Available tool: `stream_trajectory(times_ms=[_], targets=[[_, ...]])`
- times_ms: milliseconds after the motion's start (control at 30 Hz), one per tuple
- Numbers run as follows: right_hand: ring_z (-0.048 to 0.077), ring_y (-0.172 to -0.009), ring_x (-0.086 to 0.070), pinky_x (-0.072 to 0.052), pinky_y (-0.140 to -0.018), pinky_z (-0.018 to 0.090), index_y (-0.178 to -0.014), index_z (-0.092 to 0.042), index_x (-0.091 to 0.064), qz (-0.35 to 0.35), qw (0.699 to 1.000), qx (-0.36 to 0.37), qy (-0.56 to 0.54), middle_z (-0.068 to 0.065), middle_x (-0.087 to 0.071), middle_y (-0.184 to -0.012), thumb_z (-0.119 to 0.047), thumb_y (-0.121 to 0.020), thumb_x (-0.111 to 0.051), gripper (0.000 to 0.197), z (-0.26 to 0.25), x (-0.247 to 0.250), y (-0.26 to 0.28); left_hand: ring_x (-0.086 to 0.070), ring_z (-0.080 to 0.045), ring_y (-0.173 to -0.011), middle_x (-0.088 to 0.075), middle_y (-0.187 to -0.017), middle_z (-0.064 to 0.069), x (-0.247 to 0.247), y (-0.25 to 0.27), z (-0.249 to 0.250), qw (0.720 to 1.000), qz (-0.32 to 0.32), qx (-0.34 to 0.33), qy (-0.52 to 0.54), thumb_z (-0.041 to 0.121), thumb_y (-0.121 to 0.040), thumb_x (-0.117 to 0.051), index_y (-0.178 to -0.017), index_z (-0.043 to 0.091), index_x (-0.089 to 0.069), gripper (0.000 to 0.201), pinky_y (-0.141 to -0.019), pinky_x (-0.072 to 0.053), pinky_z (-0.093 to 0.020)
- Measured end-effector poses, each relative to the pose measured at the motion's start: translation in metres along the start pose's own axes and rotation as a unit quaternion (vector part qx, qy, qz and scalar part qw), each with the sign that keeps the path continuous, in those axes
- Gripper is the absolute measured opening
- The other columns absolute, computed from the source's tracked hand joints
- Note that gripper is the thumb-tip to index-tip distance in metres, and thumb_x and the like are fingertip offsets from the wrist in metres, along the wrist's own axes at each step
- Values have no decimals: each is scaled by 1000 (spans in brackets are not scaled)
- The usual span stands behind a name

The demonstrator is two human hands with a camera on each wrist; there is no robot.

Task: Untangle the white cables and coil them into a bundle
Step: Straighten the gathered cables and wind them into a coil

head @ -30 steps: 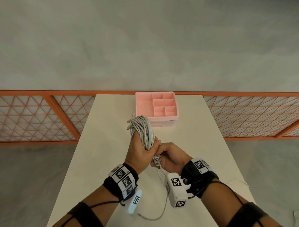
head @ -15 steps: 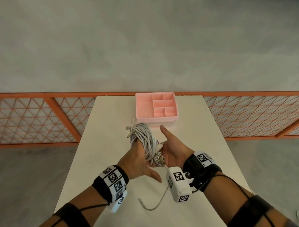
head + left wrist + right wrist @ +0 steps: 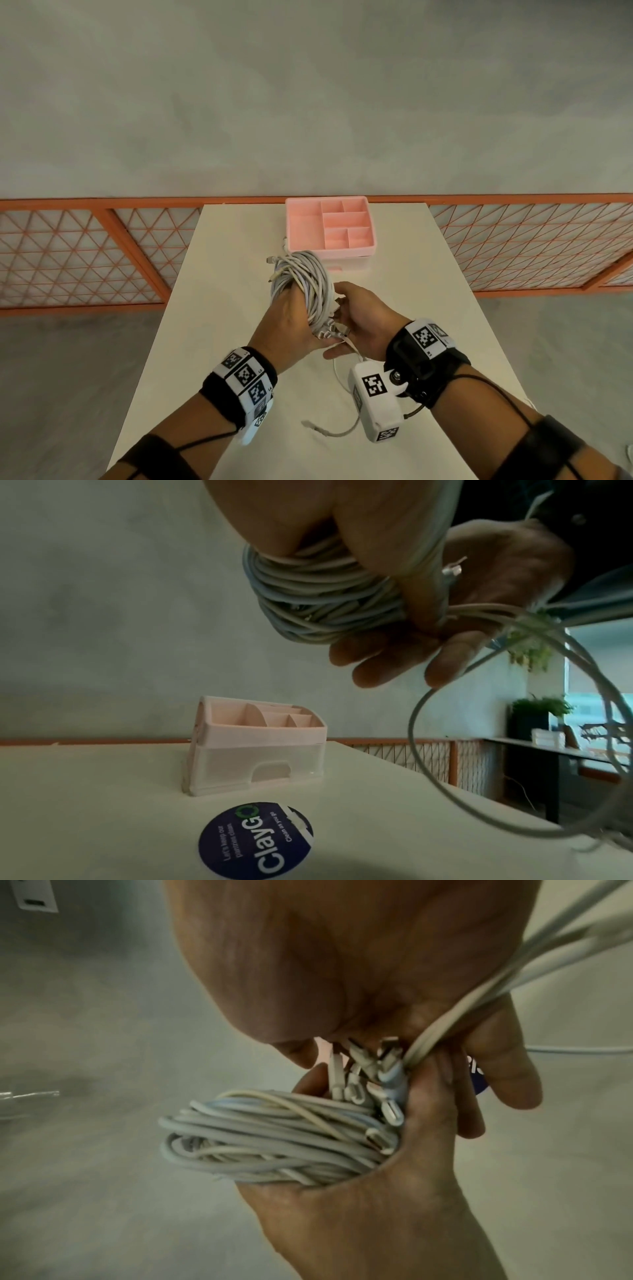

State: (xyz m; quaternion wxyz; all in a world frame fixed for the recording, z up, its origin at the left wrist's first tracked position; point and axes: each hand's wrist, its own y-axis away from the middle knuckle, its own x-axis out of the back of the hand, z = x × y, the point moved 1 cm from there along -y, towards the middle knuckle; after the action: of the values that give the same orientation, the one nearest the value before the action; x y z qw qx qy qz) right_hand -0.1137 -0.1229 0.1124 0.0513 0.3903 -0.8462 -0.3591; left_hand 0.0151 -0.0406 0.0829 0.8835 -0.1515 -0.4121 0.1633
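white cables (image 3: 303, 284) sit wound into a thick bundle around my left hand (image 3: 289, 320), which i hold up over the middle of the table (image 3: 219, 308); the coils wrap my palm and fingers, and the left wrist view shows my fingers (image 3: 377, 666) reaching out past the loops, only loosely bent. my right hand (image 3: 364, 320) presses against the near side of the bundle, its fingers curled around the cluster of plug ends (image 3: 369, 1074) and the loose strand (image 3: 337, 373) that runs out of the coil. that strand drops between my wrists, loops on the tabletop, and ends in a plug (image 3: 310, 426) lying near the table's front edge. behind the bundle stands a pink divided organiser (image 3: 330, 226) on a clear base, well apart from my hands. a round blue sticker (image 3: 255, 840) lies on the table in front of it
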Motion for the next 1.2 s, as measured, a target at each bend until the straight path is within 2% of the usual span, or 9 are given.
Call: stream_trajectory(times_ms=[200,433,600,700,867,933,1067,1133,1200], targets=[[43,-93,-63,-50,-78,44,-113,3,-65,-62,997,-12,48,23,-66,-99,-49,-97,-26,67,-6,-4,9,-58,-29,-104,-62,-109,-16,3,2,-8,999,-28,33,-19,21,-55,-94,-122,-3,-49,84,-90,-32,-13],[55,-89,-66,-55,-68,42,-109,-3,-65,-50,997,-15,62,21,-66,-93,-34,-96,-29,49,-2,-7,18,-55,-21,-110,-61,-117,-7,-3,8,-12,999,-33,29,3,29,-65,-87,-125,6,-50,74,-91,-39,-18],[43,-72,-70,-58,-70,43,-108,-6,-67,2,986,19,168,22,-68,-104,-44,-96,-36,49,-2,-8,20,-58,-10,-101,-61,-109,5,-2,9,-9,997,2,54,55,31,-63,-86,-121,18,-50,69,-87,-48,-21],[29,-55,-64,-53,-56,32,-101,-3,-68,11,970,30,242,19,-66,-86,-51,-95,-36,58,-4,-5,21,-62,-8,-96,-63,-103,11,0,11,-8,995,6,64,82,39,-63,-78,-117,28,-49,62,-82,-50,-20],[20,-43,-48,-40,-48,26,-97,-3,-65,-6,950,44,310,15,-61,-67,-39,-99,-38,45,-13,1,28,-66,-6,-92,-67,-98,13,-2,10,-9,990,-25,88,110,27,-69,-76,-113,33,-50,52,-80,-56,-26],[18,-44,-45,-39,-49,25,-96,-3,-63,-1,924,54,379,9,-57,-60,-41,-98,-48,41,-22,8,35,-67,-7,-88,-68,-94,10,-1,11,-15,985,-30,115,128,28,-69,-75,-110,27,-54,47,-76,-56,-25],[9,-57,-46,-40,-58,25,-90,-13,-70,-7,818,130,560,-5,-56,-66,-35,-93,-63,24,-51,19,51,-67,-10,-73,-69,-85,11,2,11,-17,964,-59,163,202,14,-72,-76,-106,27,-59,41,-61,-54,-23],[1,-56,-49,-39,-59,20,-92,-19,-73,2,785,181,592,-12,-56,-64,-29,-93,-64,13,-65,20,54,-66,-16,-66,-70,-84,5,5,9,-11,952,-87,169,239,7,-74,-77,-105,26,-61,40,-52,-54,-30],[-4,-55,-51,-36,-55,11,-95,-21,-73,34,762,228,605,-14,-55,-61,-24,-92,-67,8,-80,24,55,-69,-21,-74,-72,-88,1,8,5,-6,941,-112,172,270,8,-74,-79,-107,24,-64,39,-59,-58,-37]])
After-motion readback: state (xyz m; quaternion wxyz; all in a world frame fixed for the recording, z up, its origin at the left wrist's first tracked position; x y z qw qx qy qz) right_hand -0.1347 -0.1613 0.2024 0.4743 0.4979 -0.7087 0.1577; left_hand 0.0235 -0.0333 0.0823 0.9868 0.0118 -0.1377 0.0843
